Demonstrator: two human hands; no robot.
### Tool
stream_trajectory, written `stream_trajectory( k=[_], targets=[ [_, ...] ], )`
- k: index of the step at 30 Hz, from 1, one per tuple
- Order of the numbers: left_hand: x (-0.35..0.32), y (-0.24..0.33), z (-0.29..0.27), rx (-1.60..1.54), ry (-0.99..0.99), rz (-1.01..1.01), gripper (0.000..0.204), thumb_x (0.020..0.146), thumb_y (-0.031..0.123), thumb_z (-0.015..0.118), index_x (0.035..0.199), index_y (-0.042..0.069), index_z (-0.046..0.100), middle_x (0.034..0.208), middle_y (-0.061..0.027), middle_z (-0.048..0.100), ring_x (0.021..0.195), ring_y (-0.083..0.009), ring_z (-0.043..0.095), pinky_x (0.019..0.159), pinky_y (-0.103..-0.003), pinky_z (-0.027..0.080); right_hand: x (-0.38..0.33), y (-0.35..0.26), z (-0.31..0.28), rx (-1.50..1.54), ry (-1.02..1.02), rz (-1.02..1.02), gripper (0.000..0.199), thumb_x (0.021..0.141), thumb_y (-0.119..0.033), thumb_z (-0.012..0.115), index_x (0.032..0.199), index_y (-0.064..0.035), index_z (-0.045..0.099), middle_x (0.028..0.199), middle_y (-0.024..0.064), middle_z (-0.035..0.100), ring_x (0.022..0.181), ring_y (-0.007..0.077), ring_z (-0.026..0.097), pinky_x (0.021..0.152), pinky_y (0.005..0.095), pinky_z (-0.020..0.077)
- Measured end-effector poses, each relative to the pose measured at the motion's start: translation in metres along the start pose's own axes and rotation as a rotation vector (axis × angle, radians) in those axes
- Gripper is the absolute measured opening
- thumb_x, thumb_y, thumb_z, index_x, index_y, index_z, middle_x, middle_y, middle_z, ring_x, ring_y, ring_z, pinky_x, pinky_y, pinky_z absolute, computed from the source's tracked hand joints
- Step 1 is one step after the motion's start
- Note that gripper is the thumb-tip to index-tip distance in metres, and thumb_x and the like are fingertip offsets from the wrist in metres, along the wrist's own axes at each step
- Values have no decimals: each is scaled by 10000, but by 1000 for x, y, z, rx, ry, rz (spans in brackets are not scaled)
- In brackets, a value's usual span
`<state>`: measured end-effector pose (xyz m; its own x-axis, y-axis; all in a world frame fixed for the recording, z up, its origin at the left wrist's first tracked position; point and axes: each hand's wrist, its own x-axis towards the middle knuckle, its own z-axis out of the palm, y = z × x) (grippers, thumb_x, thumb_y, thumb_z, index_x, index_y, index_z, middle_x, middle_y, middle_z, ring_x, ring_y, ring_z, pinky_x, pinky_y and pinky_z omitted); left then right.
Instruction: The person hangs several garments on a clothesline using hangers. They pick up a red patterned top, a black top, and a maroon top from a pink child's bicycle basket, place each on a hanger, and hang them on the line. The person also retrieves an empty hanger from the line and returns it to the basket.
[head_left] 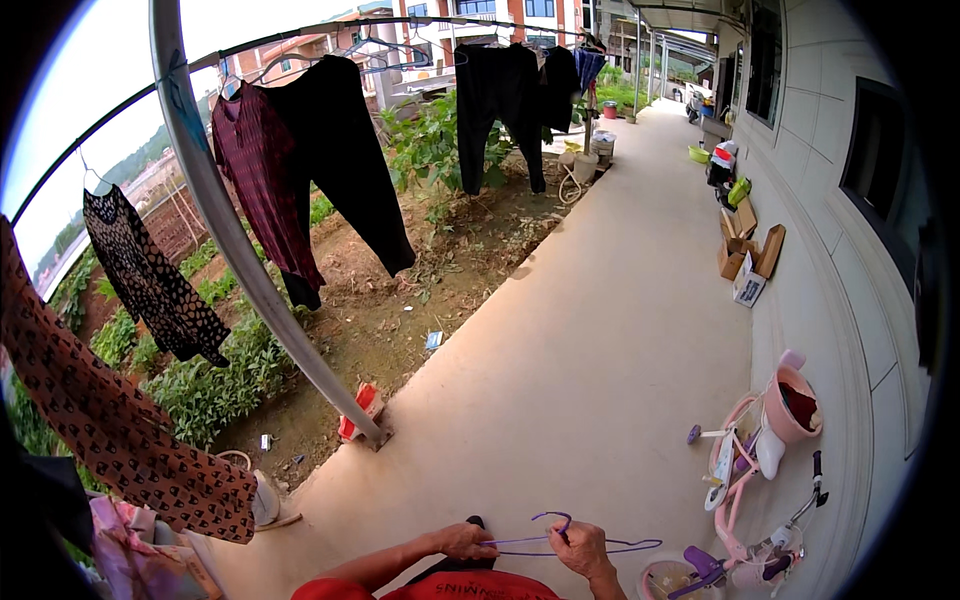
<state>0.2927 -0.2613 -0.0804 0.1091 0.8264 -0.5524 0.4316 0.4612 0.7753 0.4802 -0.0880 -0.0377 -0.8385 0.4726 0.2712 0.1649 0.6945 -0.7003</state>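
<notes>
Both hands, left hand [468,541] and right hand [580,548], clamp a purple hanger [590,544] at six o'clock, held level; pink bicycle [745,500] at four.

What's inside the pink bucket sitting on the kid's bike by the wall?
The pink bucket on the pink bicycle shows something dark red at its open mouth, likely cloth. What lies beneath that, down to the bottom, is hidden by the bucket wall.

Overcast daylight, soft shadows, blown-out sky, fisheye bend, dark vignette
</notes>
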Motion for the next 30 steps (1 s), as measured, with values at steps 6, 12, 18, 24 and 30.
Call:
stream_trajectory(
  k=[6,12,18,24,30],
  targets=[
    [54,-42,-135,174,174,21,390,855,466,527,990,125,658,753,-92,661,722,-255,632,662,-368,481,132,11,16,85,-25,-14,90,772,-160,613,764,-71,618,648,92,599,570,286,582,521,359,469],
    [119,-15,-242,210,156,62,319,839,410,579,926,119,676,719,-93,654,649,-236,621,606,-356,480,224,49,-12,49,-44,29,144,718,-164,659,827,-86,607,708,58,589,657,242,577,602,350,448],
    [197,-2,-353,-131,51,52,306,842,371,589,918,87,675,650,-27,600,548,-118,547,502,-270,439,328,133,-80,-385,104,-16,214,656,-193,721,819,-95,622,789,29,584,737,216,554,656,360,380],
    [241,25,-475,-228,73,-140,288,823,395,625,911,128,687,655,6,606,532,-72,533,437,-217,396,468,205,-137,-432,-23,-87,123,674,-174,697,752,-97,640,697,22,597,648,211,561,607,343,398],
    [259,10,-575,-382,78,-179,286,816,398,640,877,123,688,650,22,608,533,-57,537,433,-207,394,622,231,-152,-20,-426,15,105,732,-145,666,800,-68,685,722,51,653,594,179,602,520,266,455]
  ],
)
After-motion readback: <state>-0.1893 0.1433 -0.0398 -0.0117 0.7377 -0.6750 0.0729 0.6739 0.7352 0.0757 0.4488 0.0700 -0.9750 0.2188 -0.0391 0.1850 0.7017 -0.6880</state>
